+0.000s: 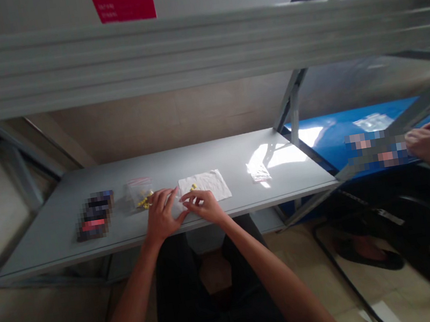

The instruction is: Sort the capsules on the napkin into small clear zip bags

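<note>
Pale grey counter (234, 152): flat white sheet (216, 183) carried small yellow pieces (193, 186), probably keeping them gathered. Left hand (161, 215) was spread; right hand (206, 206) bunched, pinch unclear.

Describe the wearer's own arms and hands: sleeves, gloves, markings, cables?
Left forearm and right forearm are bare as far as they show, with no sleeves in view. Left hand and right hand are ungloved. No watch, wristband, cable or clear marking; rings too small to tell.
</note>
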The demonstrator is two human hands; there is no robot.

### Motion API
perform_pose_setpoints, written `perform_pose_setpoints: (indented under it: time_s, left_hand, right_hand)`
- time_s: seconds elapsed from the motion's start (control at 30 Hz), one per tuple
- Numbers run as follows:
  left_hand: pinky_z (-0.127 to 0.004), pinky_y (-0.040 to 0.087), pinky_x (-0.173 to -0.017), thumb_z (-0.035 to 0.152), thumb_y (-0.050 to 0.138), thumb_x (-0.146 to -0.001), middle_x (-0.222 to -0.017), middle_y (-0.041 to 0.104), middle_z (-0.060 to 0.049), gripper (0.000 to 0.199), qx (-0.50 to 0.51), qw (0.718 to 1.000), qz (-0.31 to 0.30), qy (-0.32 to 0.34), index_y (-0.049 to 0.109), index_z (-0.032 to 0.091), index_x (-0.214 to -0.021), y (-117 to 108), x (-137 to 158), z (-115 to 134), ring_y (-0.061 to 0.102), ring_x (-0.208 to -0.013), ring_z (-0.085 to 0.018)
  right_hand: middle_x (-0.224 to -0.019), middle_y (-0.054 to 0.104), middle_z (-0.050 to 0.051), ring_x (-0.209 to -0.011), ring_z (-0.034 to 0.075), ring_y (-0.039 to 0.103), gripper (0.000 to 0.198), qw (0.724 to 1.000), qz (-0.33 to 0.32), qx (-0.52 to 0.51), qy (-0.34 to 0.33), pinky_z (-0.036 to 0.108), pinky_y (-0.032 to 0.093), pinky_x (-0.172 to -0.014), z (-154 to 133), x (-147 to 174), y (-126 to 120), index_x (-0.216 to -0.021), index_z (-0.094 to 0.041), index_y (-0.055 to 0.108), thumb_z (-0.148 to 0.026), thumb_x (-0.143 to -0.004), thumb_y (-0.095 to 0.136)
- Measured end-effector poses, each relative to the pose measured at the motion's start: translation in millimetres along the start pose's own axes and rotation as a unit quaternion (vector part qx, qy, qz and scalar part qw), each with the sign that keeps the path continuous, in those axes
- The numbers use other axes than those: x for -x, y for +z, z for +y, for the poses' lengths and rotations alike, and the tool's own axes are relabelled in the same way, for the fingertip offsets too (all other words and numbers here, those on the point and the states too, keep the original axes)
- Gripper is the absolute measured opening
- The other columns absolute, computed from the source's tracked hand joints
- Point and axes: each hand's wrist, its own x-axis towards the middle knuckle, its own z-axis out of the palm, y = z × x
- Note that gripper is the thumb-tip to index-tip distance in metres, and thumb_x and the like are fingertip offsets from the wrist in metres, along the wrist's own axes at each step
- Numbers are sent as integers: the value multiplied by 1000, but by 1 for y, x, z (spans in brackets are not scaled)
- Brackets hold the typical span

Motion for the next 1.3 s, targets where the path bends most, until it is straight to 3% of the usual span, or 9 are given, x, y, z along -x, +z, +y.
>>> perform_pose_setpoints:
  time_s: [0.27,0.43,0.53,0.67,0.73,0.87,0.97,1.1,1.3]
  left_hand:
    - [-51,43,-105,39,64,-89,-119,64,-15,50,-3,999,33,-4,55,19,-133,3,2,-3,57,-115,-33]
    - [-50,45,-105,38,67,-88,-119,62,-15,52,16,999,31,-8,52,19,-135,3,-1,-2,57,-115,-32]
    - [-50,45,-104,41,73,-85,-116,61,-13,52,38,996,75,-34,53,21,-128,1,-1,-2,57,-116,-32]
    - [-49,49,-96,52,75,-80,-115,56,-13,62,65,966,219,-118,49,19,-125,-1,5,-5,57,-111,-31]
    - [-46,50,-91,56,72,-80,-116,54,-14,64,78,956,242,-146,48,18,-126,-2,7,-6,57,-108,-30]
    - [-42,51,-91,57,72,-82,-118,55,-14,63,102,968,171,-150,49,18,-127,-2,5,-8,58,-108,-29]
    - [-40,51,-87,55,71,-84,-106,62,-10,55,94,980,115,-133,54,20,-123,-3,0,-7,61,-96,-26]
    - [-45,46,-100,49,71,-84,-102,65,-8,51,61,993,33,-95,56,20,-124,-3,-6,-5,62,-95,-27]
    - [-47,42,-103,49,77,-78,-112,65,-10,65,65,994,-25,-84,53,19,-130,-3,-8,-5,58,-106,-30]
  right_hand:
    - [-94,74,5,-73,12,65,15,997,-34,43,-47,22,47,-63,6,-3,5,-92,-18,76,-31,-89,68]
    - [-98,75,6,-82,15,67,15,997,2,52,-50,25,49,-68,1,-1,4,-91,-20,74,-34,-90,69]
    - [-101,73,6,-77,15,65,16,993,108,35,-25,26,49,-68,-2,3,1,-101,-20,70,-31,-92,63]
    - [-90,69,5,-76,16,61,16,932,353,70,45,28,48,-71,2,5,0,-91,-19,64,-20,-89,48]
    - [-88,67,5,-76,17,59,17,917,382,98,54,28,47,-72,5,5,-1,-89,-19,62,-17,-86,46]
    - [-88,65,5,-76,18,57,21,931,330,152,40,29,46,-73,6,5,-13,-87,-19,65,-12,-82,46]
    - [-91,66,6,-85,21,58,20,937,250,239,47,34,46,-82,9,7,-28,-86,-20,69,-11,-81,52]
    - [-100,67,9,-98,26,57,13,927,149,339,64,39,45,-92,16,8,-39,-91,-21,73,-16,-83,65]
    - [-104,68,10,-102,27,55,8,925,124,353,64,40,45,-95,20,8,-37,-92,-21,77,-22,-87,70]
